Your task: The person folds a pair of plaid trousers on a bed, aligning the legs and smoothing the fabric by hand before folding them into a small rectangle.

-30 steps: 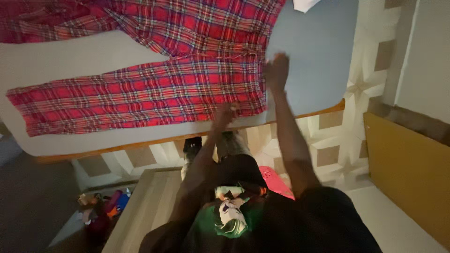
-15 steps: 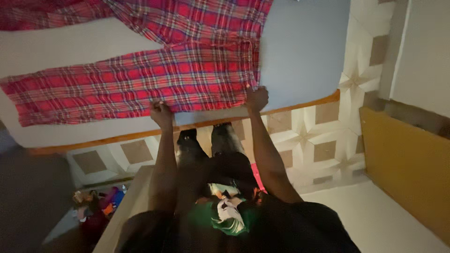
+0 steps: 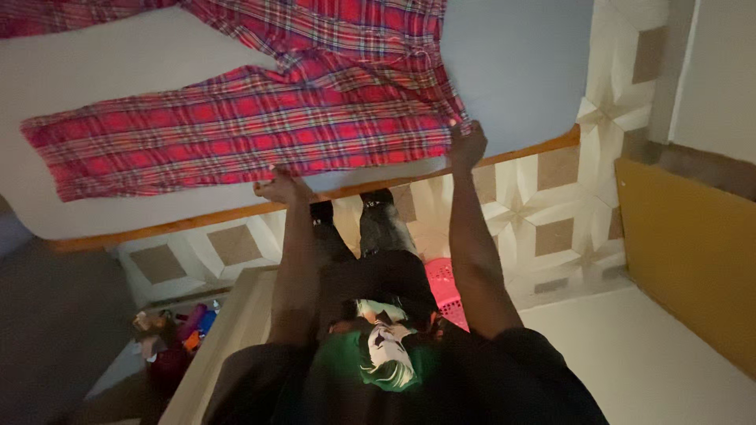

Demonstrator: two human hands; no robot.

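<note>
In the head view, the upper part of the frame is filled by a bed (image 3: 126, 216) with a pale sheet on its left portion, a light blue sheet (image 3: 520, 71) on its right portion, and a wooden edge running across the middle of the frame. Below the bed, a floor of cream and tan tiles (image 3: 543, 220) in a star-like pattern is seen at the centre and right. A mustard-yellow panel (image 3: 693, 260) is seen at the right edge of the frame, and a light wooden board (image 3: 228, 346) runs diagonally through the lower left.

A pink perforated plastic basket (image 3: 447, 290) is seen on the floor at the lower centre, partly hidden behind the person's legs; its contents cannot be made out. A heap of small colourful objects (image 3: 169, 338) lies on the floor at the lower left.

A pair of red plaid pyjama trousers (image 3: 260, 130) is spread flat on the bed across the upper left and centre of the frame, its legs stretching to the left and its waist toward the centre right. The left hand (image 3: 279, 189) is closed on the lower hem-side edge of the nearer leg, just above the wooden edge. The right hand (image 3: 468, 145) is clenched on the waist corner of the trousers, where the fabric meets the blue sheet.
</note>
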